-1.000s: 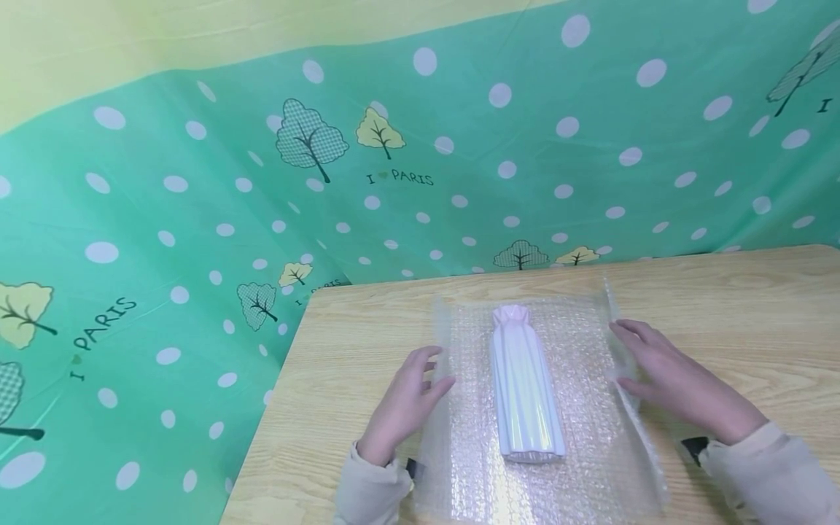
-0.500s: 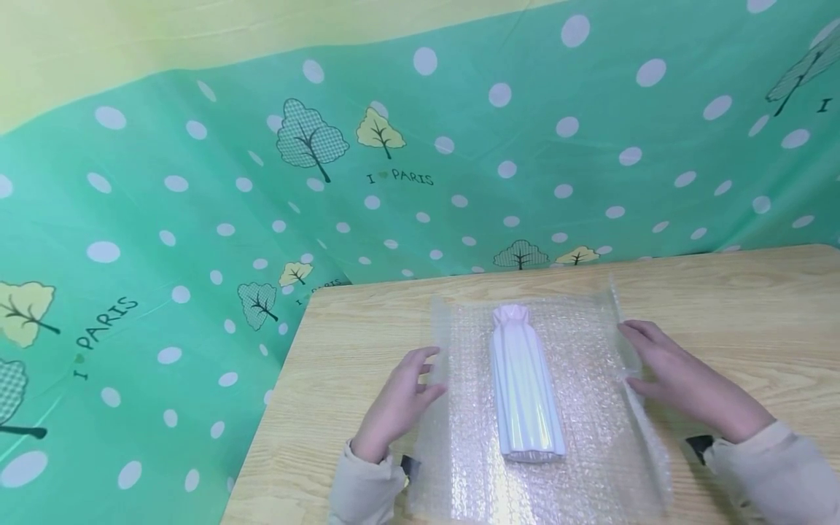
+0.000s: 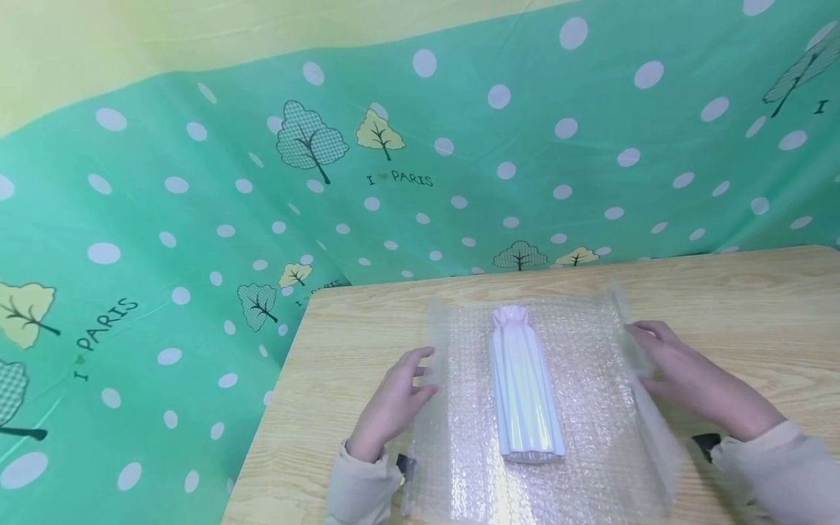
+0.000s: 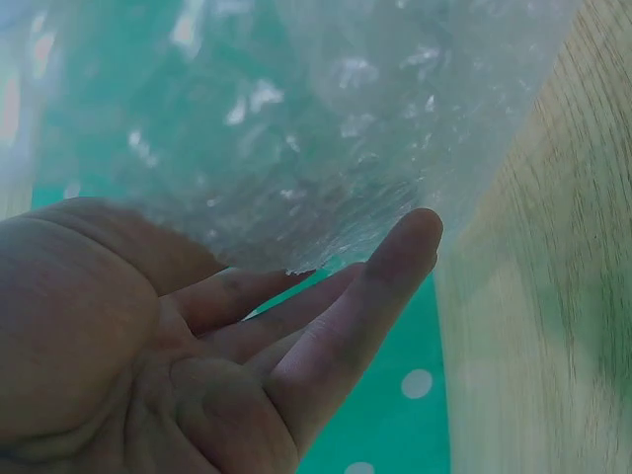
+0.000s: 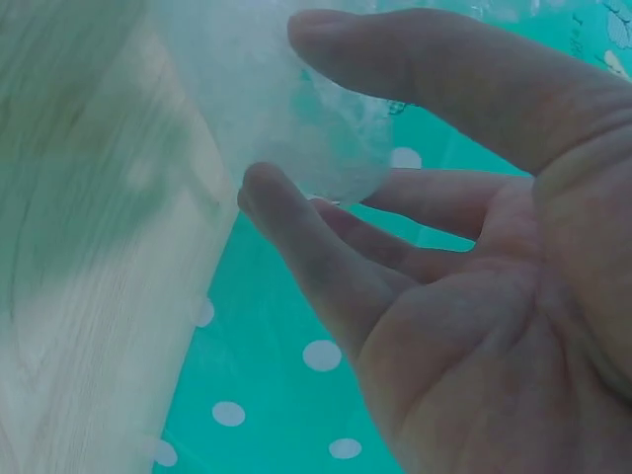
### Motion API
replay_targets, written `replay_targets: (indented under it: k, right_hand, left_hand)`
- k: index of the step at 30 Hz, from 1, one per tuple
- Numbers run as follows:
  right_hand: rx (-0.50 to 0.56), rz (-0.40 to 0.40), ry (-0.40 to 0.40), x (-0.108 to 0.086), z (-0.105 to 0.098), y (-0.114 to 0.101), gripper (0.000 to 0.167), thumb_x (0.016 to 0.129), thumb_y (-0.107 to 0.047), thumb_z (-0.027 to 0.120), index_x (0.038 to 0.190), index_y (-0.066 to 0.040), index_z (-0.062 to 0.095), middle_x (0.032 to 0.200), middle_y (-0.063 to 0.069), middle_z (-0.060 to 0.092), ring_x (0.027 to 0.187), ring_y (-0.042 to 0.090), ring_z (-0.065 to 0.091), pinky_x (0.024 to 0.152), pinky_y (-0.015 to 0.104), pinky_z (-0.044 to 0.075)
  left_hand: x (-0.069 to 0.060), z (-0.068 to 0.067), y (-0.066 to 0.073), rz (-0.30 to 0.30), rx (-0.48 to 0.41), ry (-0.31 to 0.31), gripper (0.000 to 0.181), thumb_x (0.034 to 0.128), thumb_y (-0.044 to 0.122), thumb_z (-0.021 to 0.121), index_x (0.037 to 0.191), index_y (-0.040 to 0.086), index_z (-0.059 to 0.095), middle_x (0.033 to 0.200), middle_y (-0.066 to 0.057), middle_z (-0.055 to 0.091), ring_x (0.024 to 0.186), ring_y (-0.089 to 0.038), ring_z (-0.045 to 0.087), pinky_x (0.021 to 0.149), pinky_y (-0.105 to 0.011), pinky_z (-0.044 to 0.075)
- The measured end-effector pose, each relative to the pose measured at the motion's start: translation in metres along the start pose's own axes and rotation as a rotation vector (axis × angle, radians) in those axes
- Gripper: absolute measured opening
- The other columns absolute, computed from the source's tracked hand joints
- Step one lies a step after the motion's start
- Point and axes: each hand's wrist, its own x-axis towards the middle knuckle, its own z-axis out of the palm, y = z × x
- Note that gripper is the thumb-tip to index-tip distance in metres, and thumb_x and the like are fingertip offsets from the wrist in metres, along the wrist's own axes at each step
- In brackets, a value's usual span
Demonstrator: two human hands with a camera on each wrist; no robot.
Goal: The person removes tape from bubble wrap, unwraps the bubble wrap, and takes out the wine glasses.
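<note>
A glossy white fluted vase (image 3: 526,390), pinkish at its pleated neck, lies on its side on a sheet of clear bubble wrap (image 3: 469,437). My left hand (image 3: 391,401) is at the sheet's left edge, thumb and fingers apart and loosely bent. In the left wrist view the wrap (image 4: 267,148) hangs over the fingers, partly hiding them. On the opposite side, my right hand (image 3: 689,375) touches the raised right edge with spread thumb and fingers. The right wrist view shows that edge of wrap (image 5: 286,118) between the thumb and the other fingers.
Under the wrap is a light wood-grain table (image 3: 755,313). Behind it and to its left hangs a green curtain (image 3: 197,160) with white dots and printed trees. A dark wrist device (image 3: 405,467) shows at the left sleeve.
Both hands have moved outward, away from the vase. The wrap's right flap has shifted right and leans lower, and its left edge has shifted slightly left. The vase stays put.
</note>
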Motion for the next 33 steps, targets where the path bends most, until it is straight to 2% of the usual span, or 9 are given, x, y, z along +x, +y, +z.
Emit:
replay_targets:
  k: [6,16,24,33]
  right_hand:
    - [0.019,0.036,-0.041,-0.002,-0.005,0.007,0.075,0.081,-0.001,0.075,0.138,0.024,0.032,0.140,0.041,0.031,0.114,0.060,0.048,0.091,0.066,0.049]
    - [0.016,0.032,-0.052,-0.005,-0.006,0.012,0.072,0.081,0.001,0.074,0.137,0.025,0.034,0.139,0.041,0.031,0.114,0.059,0.049,0.089,0.066,0.049]
    - [-0.015,0.006,-0.049,-0.007,-0.009,0.015,0.071,0.077,0.009,0.073,0.135,0.024,0.036,0.138,0.039,0.033,0.109,0.055,0.055,0.082,0.058,0.055]
    - [-0.039,0.040,-0.096,-0.009,-0.013,0.021,0.071,0.073,0.013,0.073,0.134,0.024,0.038,0.137,0.041,0.033,0.104,0.055,0.058,0.074,0.053,0.058]
  left_hand:
    - [0.000,-0.002,-0.002,-0.007,0.011,0.006,0.057,0.0949,0.008,0.065,0.147,0.004,0.041,0.147,-0.017,0.047,0.119,-0.038,0.060,0.086,-0.041,0.060]
    - [0.001,-0.005,-0.006,-0.012,0.013,0.011,0.056,0.0947,0.007,0.065,0.146,0.002,0.042,0.147,-0.018,0.047,0.118,-0.037,0.060,0.087,-0.041,0.060]
    - [0.001,-0.009,-0.010,-0.024,0.016,0.007,0.059,0.0942,0.007,0.064,0.147,0.001,0.040,0.148,-0.018,0.047,0.118,-0.035,0.060,0.090,-0.042,0.059]
    - [0.001,-0.013,-0.013,-0.039,0.010,0.001,0.060,0.0941,0.006,0.064,0.148,-0.001,0.039,0.147,-0.020,0.047,0.117,-0.036,0.061,0.090,-0.042,0.059]
